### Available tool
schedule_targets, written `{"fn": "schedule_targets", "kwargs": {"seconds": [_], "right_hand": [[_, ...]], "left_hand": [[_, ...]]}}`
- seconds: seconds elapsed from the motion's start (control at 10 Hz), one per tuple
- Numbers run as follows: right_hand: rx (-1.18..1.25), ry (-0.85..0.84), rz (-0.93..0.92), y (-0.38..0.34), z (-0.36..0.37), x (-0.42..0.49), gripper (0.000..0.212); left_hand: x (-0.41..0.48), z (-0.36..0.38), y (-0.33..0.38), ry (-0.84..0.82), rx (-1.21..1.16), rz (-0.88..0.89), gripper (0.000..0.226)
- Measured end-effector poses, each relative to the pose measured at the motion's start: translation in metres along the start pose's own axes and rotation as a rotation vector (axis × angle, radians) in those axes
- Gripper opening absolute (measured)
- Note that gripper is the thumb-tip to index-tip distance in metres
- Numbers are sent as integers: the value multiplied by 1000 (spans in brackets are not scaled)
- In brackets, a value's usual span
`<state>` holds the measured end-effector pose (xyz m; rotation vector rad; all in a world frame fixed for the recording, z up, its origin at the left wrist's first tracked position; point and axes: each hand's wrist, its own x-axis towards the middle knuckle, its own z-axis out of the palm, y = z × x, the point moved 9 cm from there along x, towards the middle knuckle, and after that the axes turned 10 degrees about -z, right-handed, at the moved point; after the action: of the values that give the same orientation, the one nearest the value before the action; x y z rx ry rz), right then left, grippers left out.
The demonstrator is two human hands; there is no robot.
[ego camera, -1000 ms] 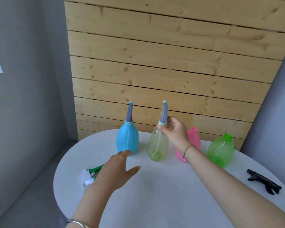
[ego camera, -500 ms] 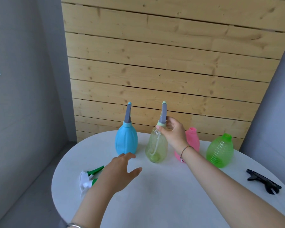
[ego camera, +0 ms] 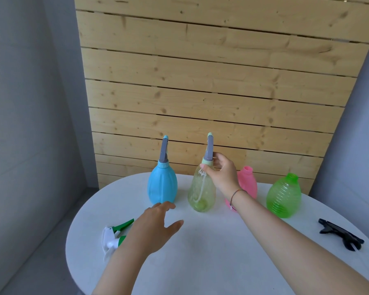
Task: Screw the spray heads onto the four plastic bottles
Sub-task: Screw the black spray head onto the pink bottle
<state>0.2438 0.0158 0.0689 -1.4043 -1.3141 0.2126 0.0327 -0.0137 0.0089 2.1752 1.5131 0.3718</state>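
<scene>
Four bottles stand in a row at the back of the white table (ego camera: 211,252). The blue bottle (ego camera: 162,186) carries a grey spray head. The yellow-clear bottle (ego camera: 201,192) also carries a grey spray head (ego camera: 209,152), and my right hand (ego camera: 222,173) grips its collar. The pink bottle (ego camera: 248,182) and the green bottle (ego camera: 284,195) have bare necks. My left hand (ego camera: 153,228) hovers open over the table, beside a white and green spray head (ego camera: 113,237) that lies on its side. A black spray head (ego camera: 339,234) lies at the right.
A wooden slat wall (ego camera: 211,92) rises right behind the bottles. Grey walls flank it. The table's rounded edge drops off at the left, close to the white and green spray head.
My left hand has shifted slightly right, away from the white and green spray head. My right hand stays on the collar of the yellow-clear bottle's head.
</scene>
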Motion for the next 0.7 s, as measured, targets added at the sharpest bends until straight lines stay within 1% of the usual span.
{"fn": "schedule_targets", "kwargs": {"seconds": [0.1, 0.2, 0.3, 0.4, 0.5, 0.6, 0.7], "right_hand": [[-1, -10, 6, 1, 0, -1, 33], [5, -11, 18, 1, -1, -3, 38], [29, 18, 48, 1, -7, -7, 56], [23, 68, 21, -3, -23, -9, 63], [-134, 112, -103, -10, -51, -11, 59], [-243, 118, -73, 3, -77, -9, 58], [-247, 32, 99, 36, -88, -15, 55]], "left_hand": [[0, 1, 0, -2, -2, -1, 52], [0, 1, 1, -1, -2, 0, 52], [0, 1, 2, 9, -13, -3, 50], [0, 2, 5, 9, -8, 6, 50], [0, 5, 9, 3, -8, 14, 49], [-1, 7, 11, -11, -11, 9, 48], [-2, 10, 13, -22, -29, 12, 48]]}}
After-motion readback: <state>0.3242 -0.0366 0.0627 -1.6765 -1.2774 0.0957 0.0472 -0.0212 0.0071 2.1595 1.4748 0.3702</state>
